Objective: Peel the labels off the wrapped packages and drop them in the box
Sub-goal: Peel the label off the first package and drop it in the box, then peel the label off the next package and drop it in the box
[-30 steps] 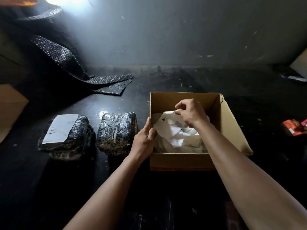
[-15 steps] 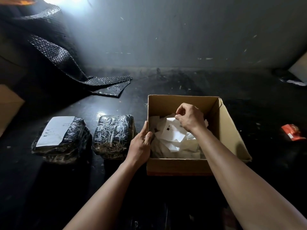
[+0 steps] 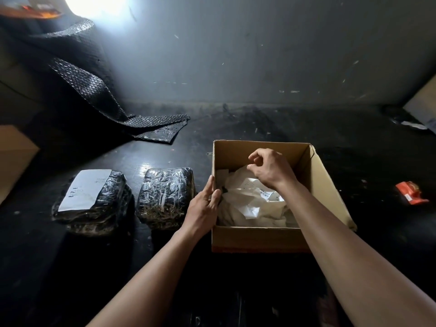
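Observation:
An open cardboard box (image 3: 259, 238) stands on the dark table, with a heap of peeled white labels (image 3: 250, 205) inside. My right hand (image 3: 271, 169) hovers over the heap with fingers loosely curled and parted, holding nothing I can make out. My left hand (image 3: 204, 205) holds the box's left wall, thumb over the rim and fingers along the outside. Left of the box lie two black wrapped packages. The near one (image 3: 165, 197) shows no label, while the far-left one (image 3: 106, 208) carries a white label (image 3: 85, 190) on top.
Black bubble wrap (image 3: 155, 125) trails across the back left of the table. A small red object (image 3: 411, 192) lies to the right. Cardboard pieces sit at the left edge (image 3: 14, 159) and at the far right (image 3: 422, 100). A grey wall closes off the back.
My right hand held a white label over the box; its fingers have since parted and the label lies with the heap. The left hand stayed on the box wall.

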